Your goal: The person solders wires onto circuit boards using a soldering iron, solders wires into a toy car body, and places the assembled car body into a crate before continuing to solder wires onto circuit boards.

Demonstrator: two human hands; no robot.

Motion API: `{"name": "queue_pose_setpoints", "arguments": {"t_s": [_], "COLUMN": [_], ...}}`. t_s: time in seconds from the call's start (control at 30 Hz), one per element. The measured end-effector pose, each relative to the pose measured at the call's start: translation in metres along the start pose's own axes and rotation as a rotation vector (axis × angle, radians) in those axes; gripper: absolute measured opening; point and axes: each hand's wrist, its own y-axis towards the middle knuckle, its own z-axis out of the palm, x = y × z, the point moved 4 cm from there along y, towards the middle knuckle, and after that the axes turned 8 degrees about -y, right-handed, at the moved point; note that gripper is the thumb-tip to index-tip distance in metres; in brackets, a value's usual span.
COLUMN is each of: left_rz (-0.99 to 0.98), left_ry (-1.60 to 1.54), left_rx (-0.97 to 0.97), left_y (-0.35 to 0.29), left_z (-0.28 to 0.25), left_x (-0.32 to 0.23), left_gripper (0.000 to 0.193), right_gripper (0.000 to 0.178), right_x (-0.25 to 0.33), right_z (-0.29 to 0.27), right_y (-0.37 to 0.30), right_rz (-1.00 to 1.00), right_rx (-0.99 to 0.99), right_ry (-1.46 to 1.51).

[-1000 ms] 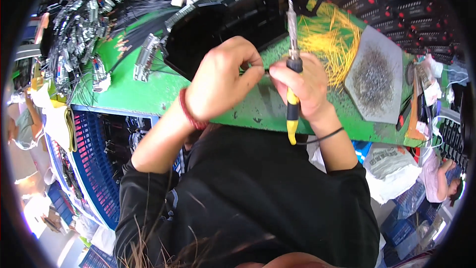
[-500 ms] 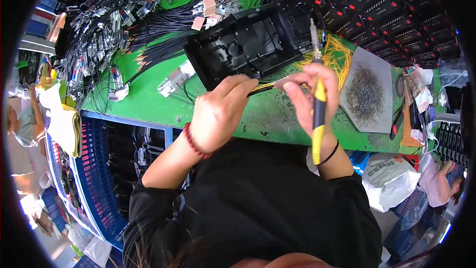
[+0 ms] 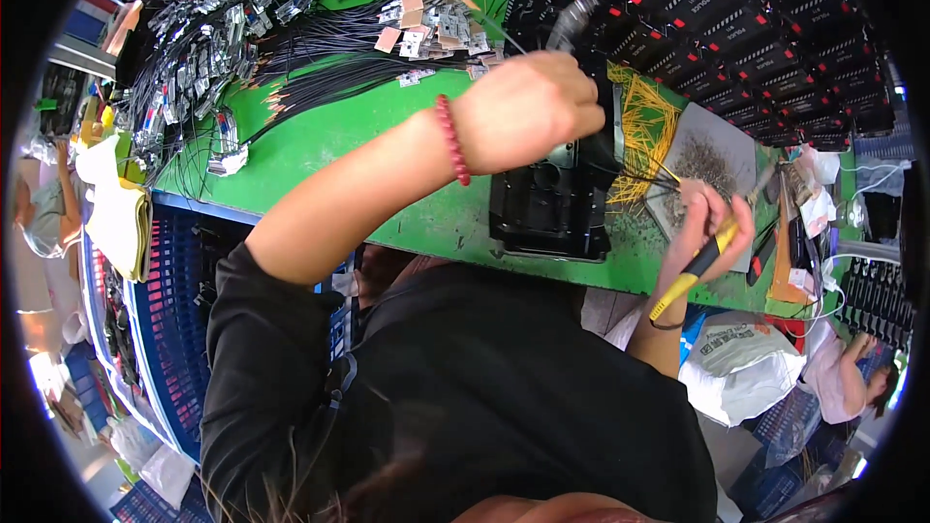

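Observation:
My left hand (image 3: 528, 111) reaches across the upper part of a black plastic housing (image 3: 547, 223). Its fingers are curled down; whatever they hold is hidden. Just beyond the knuckles is a blurred silver, clear-looking part (image 3: 573, 24). To the right, my right hand (image 3: 715, 223) grips a yellow-and-black soldering iron (image 3: 690, 281), its handle slanting down towards the wrist and its tip out of sight. A small tan piece (image 3: 692, 192) sits at the fingertips of this hand. Thin dark wires run from there towards the housing.
Yellow wires (image 3: 639, 126) lie beside a grey plate (image 3: 712, 160) with dark residue. Stacked black cases (image 3: 717, 29) fill the back right. Black cables with small boards (image 3: 441, 24) and silver parts (image 3: 199, 48) lie at back left. A blue crate (image 3: 174, 349) stands left below the bench.
The housing has turned and moved right and nearer me. My left hand has gone up and right over it; my right hand has shifted right and down with the iron. The silver part moved right.

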Motion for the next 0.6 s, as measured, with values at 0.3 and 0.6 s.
{"name": "queue_pose_setpoints", "arguments": {"t_s": [0.3,0.6], "left_rz": [-0.83,-1.102], "left_ry": [0.163,-0.37], "left_rx": [0.021,-0.049], "left_y": [-0.054,-0.078], "left_z": [-0.015,0.029], "left_x": [0.003,0.0], "left_gripper": [0.03,0.035], "right_gripper": [0.029,0.028], "right_x": [0.051,0.081], "right_z": [0.021,0.025], "right_y": [-0.022,-0.034], "right_rz": [-0.254,-0.419], "right_rx": [0.584,0.847], "right_ry": [-0.107,-0.01]}}
